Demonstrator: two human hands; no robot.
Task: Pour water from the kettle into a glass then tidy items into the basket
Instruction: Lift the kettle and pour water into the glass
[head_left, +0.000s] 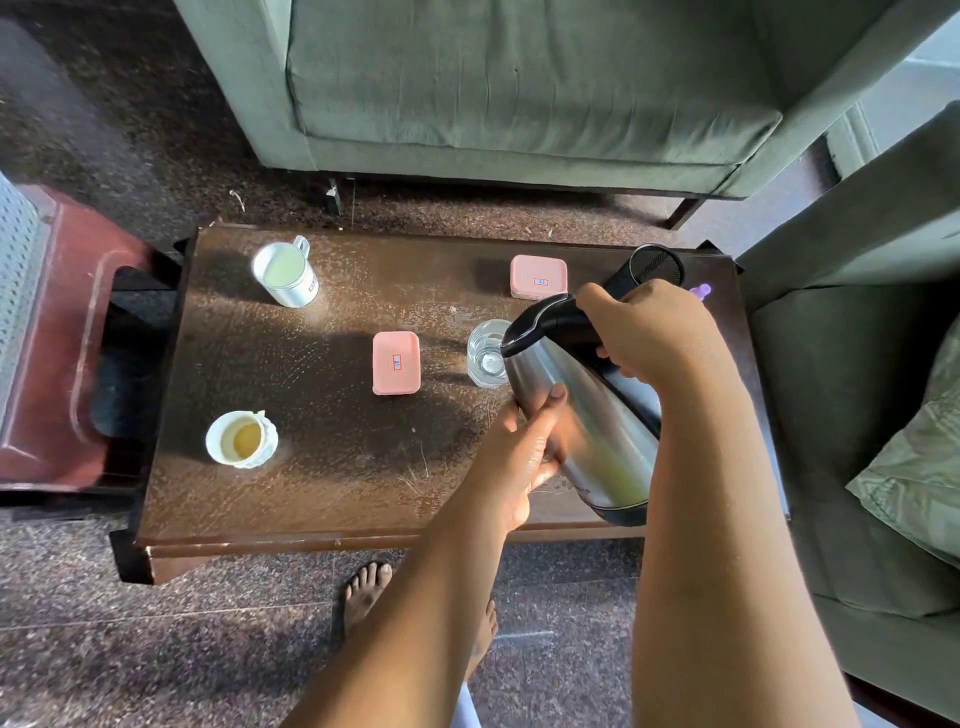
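A steel kettle (587, 415) with a black lid and handle is tilted to the left above the brown table (322, 478), its spout over a clear glass (485, 356). My right hand (654, 332) grips the black handle. My left hand (524, 447) presses against the kettle's lower side with fingers curved along the steel. The glass stands upright on the table with some water in it. A black mesh basket (655, 266) stands behind my right hand, partly hidden. Two pink lidded boxes lie on the table, one in the middle (396, 362) and one at the back right (538, 277).
A metal mug (287, 274) stands at the back left and a white cup (241, 439) with yellowish liquid at the front left. A small purple thing (701, 291) peeks out by the basket. Green sofas surround the table; a dark red stool (67, 332) sits at left.
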